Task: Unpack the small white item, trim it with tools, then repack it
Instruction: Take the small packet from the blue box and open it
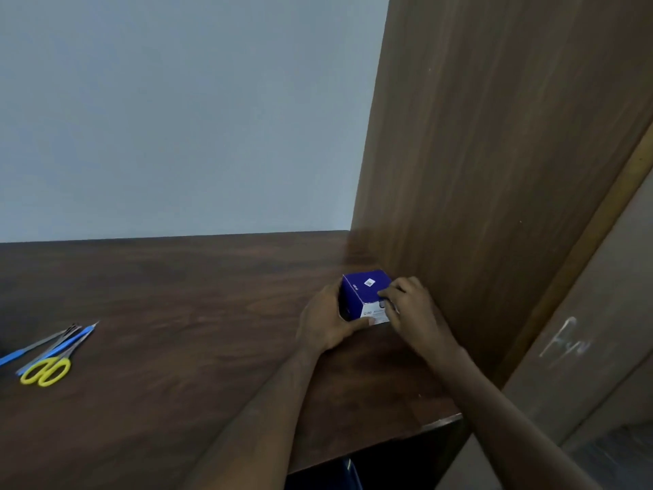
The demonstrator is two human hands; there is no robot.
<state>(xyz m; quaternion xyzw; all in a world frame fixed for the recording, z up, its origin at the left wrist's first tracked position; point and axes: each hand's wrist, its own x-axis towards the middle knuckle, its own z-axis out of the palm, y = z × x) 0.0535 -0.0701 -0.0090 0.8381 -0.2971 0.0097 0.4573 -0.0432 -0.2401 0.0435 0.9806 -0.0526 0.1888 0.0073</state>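
Box (365, 293) upright, white end facing near, gripped by both hands.

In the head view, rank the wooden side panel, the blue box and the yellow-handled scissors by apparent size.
1. wooden side panel, by far the largest.
2. and 3. blue box and yellow-handled scissors: they look alike, and the box is partly covered by both hands, so unranked.

Pretty tight on the right: the blue box (365, 293) is tucked near the wooden side panel (494, 171), so access there is blocked. Loads of bare table (194, 313) is left open between it and the scissors (47, 371) far left.
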